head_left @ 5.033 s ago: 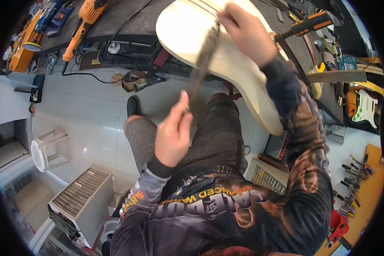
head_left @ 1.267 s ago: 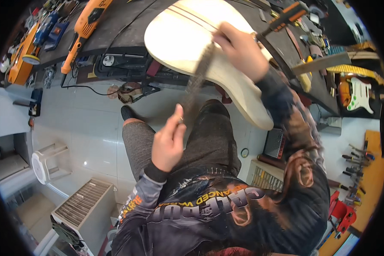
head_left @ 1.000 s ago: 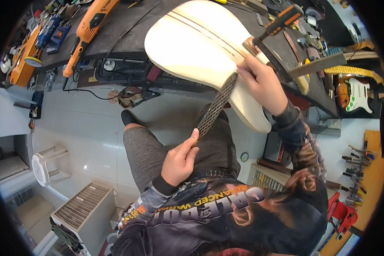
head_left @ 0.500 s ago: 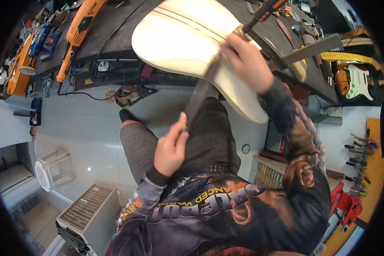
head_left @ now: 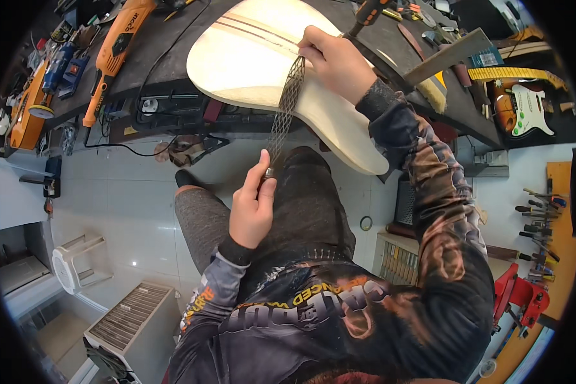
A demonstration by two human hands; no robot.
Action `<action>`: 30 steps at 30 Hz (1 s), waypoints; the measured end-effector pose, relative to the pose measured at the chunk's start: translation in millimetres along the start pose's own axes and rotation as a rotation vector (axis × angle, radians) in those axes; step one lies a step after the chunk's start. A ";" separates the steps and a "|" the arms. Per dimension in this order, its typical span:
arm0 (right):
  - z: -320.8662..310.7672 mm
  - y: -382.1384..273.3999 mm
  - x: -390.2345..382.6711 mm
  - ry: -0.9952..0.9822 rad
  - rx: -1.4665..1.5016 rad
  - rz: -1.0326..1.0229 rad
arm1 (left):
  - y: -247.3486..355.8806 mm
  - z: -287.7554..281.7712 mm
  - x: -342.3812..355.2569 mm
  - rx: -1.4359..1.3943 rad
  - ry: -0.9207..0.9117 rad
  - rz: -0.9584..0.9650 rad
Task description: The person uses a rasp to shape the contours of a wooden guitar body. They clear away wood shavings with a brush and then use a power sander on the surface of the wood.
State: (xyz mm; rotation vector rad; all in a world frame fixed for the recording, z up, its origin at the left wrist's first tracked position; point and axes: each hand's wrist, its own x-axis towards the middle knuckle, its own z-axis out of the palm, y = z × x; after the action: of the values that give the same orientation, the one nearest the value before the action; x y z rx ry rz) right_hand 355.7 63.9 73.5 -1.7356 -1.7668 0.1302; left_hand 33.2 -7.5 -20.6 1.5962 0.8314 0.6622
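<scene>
A pale wooden guitar body (head_left: 249,61) with darker stripes lies on the bench, its curved side overhanging the front edge. Across its waist slants an openwork metal rasp (head_left: 286,105), touching or close above the rim; which of the two I cannot tell. My right hand (head_left: 339,64) is closed around the rasp's far end, over the body. Below the bench edge, my left hand (head_left: 251,210) pinches the near end between thumb and fingers. A bar clamp (head_left: 368,14) with an orange and black handle stands at the body's right side.
On the bench's left lie an orange power tool (head_left: 118,54) with a cord and a blue tool (head_left: 59,63). A brush (head_left: 434,99) and a sunburst guitar (head_left: 528,115) are at the right. Below stand a white stool (head_left: 67,269) and a louvred box (head_left: 125,320).
The rasp, blurred before, now shows its lattice clearly and stands more steeply. My right hand has moved left and up over the body. My left hand still grips the near end.
</scene>
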 end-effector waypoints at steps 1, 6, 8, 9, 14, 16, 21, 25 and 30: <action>1.4 1.2 -0.5 0.001 -0.002 -0.005 | -1.5 3.4 -1.2 -0.032 0.019 -0.031; -35.3 -17.2 -89.6 -0.035 0.061 0.058 | -1.0 3.0 -63.4 0.062 -0.175 0.103; -34.0 -19.6 -81.7 -0.026 0.034 0.064 | -8.5 5.8 -43.2 0.019 -0.106 0.096; -26.3 -14.3 -54.7 -0.037 0.027 0.069 | -8.6 3.8 -25.6 0.008 -0.069 0.069; -13.0 -11.0 -34.1 -0.044 -0.006 0.039 | -9.8 6.1 -19.7 -0.037 -0.048 0.045; -35.7 -26.7 -78.1 -0.104 0.087 0.098 | -16.5 4.9 -51.6 -0.009 -0.128 0.070; -25.8 -8.2 -49.0 0.005 0.005 0.052 | -4.5 5.8 -10.3 0.004 -0.047 0.090; -12.3 5.0 -25.7 0.002 -0.070 -0.014 | -0.6 9.1 -7.4 -0.100 -0.053 -0.048; -38.2 -29.6 -98.5 -0.011 0.021 0.043 | -9.9 -2.1 -67.5 -0.063 -0.231 -0.015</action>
State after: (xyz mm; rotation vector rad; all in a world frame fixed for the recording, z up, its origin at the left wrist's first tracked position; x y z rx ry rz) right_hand 340.9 -44.5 81.5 -1.7614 -1.7305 0.1761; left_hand -9.8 -60.0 -28.4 1.5733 0.6460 0.4778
